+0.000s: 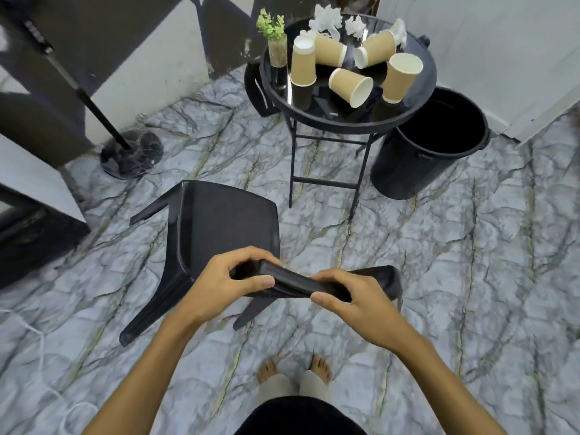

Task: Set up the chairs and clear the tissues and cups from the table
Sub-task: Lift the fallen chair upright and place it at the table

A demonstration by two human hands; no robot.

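Note:
A black plastic chair [219, 227] is tilted on the marble floor in front of me, its legs pointing left and down. My left hand [229, 284] and my right hand [354, 302] both grip the top edge of its backrest. Beyond it stands a round black glass table [417, 102] carrying several tan paper cups [350, 86], some upright and some lying on their sides. Crumpled white tissues [326, 18] lie at the table's far edge. A second dark chair [257, 89] is partly hidden behind the table on its left.
A black bin [433, 146] stands open beside the table on the right. A small green plant in a glass [274, 39] sits on the table's left rim. A pole with a round base [131, 152] stands at left. My bare feet [295, 368] are below.

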